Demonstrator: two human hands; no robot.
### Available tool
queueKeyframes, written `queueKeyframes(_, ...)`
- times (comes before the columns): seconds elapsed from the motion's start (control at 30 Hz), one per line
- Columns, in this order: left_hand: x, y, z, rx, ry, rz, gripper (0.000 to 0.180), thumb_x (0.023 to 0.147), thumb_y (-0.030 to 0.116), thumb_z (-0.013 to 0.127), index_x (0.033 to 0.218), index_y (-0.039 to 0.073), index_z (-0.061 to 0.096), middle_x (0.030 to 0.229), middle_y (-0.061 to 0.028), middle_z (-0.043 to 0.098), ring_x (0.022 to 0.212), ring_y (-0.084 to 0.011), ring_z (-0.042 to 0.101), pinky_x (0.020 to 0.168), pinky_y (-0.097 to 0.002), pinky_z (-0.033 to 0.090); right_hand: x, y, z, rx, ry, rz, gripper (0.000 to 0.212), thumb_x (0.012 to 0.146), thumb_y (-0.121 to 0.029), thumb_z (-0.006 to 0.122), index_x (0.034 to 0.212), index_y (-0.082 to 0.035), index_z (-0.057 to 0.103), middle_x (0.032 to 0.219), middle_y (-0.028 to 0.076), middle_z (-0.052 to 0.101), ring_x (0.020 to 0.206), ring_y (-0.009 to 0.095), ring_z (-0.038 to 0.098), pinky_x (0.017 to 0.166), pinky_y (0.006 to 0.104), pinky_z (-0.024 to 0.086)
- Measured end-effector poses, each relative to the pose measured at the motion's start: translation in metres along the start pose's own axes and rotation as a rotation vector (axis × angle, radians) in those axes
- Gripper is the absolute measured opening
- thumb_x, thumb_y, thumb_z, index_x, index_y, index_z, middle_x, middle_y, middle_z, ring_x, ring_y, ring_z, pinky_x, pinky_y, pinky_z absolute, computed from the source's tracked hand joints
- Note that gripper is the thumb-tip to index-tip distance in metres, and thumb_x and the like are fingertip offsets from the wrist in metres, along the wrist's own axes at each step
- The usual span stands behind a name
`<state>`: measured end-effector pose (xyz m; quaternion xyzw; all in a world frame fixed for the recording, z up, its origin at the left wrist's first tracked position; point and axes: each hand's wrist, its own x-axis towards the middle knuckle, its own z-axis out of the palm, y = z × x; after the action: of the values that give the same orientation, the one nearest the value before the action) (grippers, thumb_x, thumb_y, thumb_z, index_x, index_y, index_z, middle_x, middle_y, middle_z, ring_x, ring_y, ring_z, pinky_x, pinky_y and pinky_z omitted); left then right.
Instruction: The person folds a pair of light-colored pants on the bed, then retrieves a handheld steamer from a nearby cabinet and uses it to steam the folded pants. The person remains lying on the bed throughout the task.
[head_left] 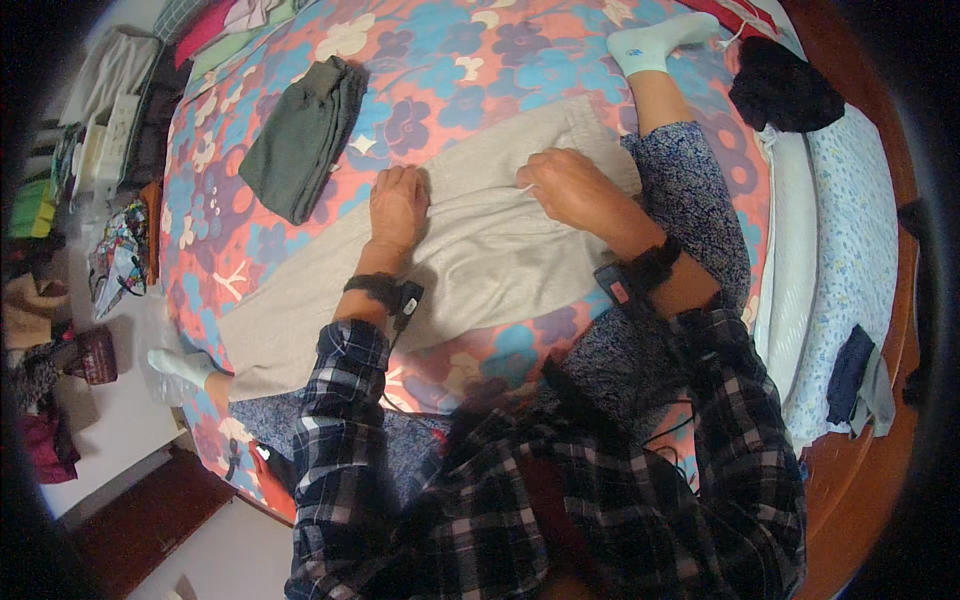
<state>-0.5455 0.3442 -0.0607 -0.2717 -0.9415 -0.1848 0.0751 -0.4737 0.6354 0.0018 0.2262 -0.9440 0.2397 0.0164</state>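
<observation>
A pair of beige trousers (pixel 480 250) lies spread across a bed with a bright floral cover (pixel 450 70). My left hand (pixel 398 205) presses flat on the trousers near their upper edge, fingers together. My right hand (pixel 565 185) rests at the waistband, where its fingers pinch the fabric next to a white drawstring. Both wrists carry black bands. My legs in blue patterned fabric lie either side of the trousers, with a white sock (pixel 655 42) at the far end.
A folded dark green garment (pixel 300 135) sits on the cover to the left. A black garment (pixel 780 85) lies at the top right by a pale quilt (pixel 850 230). Clothes and bags (pixel 120 250) crowd the floor on the left.
</observation>
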Motion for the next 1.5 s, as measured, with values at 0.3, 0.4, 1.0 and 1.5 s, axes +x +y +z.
queueKeyframes(0.3,0.002,0.006,0.011,0.219,0.010,0.011,0.030,0.081,0.014,0.062,0.109,0.006,0.067,0.106,-0.0109,0.064,0.103,-0.0311,0.057,0.090,-0.0463,0.042,-0.001,0.033,-0.011,0.134,0.255,0.084,0.022,0.081,-0.020,0.072,0.097,-0.005,0.072,0.098,0.017,0.068,0.098,0.035,0.063,0.090,0.0474,0.049)
queueKeyframes(0.4,0.003,0.006,0.015,0.324,0.006,0.019,0.030,0.081,0.017,0.062,0.108,0.006,0.068,0.105,-0.0089,0.066,0.101,-0.0285,0.058,0.090,-0.0451,0.040,0.004,0.069,-0.028,0.096,0.400,0.280,0.026,0.081,-0.025,0.073,0.097,-0.004,0.071,0.098,0.018,0.069,0.096,0.037,0.064,0.086,0.0490,0.050)
queueKeyframes(1.0,0.010,0.011,-0.049,-0.273,0.100,-0.081,0.011,0.082,0.009,0.062,0.086,0.000,0.056,0.069,-0.0113,0.057,0.062,-0.0243,0.055,0.061,-0.0357,0.046,0.025,0.033,-0.018,0.273,-0.055,0.010,0.031,0.081,-0.023,0.078,0.102,-0.002,0.070,0.101,0.016,0.068,0.095,0.035,0.064,0.082,0.0439,0.052)
queueKeyframes(1.5,-0.006,0.021,-0.051,-0.553,-0.132,-0.047,0.038,0.094,0.028,0.066,0.122,0.002,0.061,0.096,-0.0154,0.065,0.083,-0.0245,0.063,0.076,-0.0373,0.050,0.025,0.008,0.001,0.189,-0.072,0.091,0.023,0.084,-0.009,0.068,0.106,-0.004,0.071,0.107,0.016,0.067,0.105,0.037,0.062,0.090,0.0462,0.051)
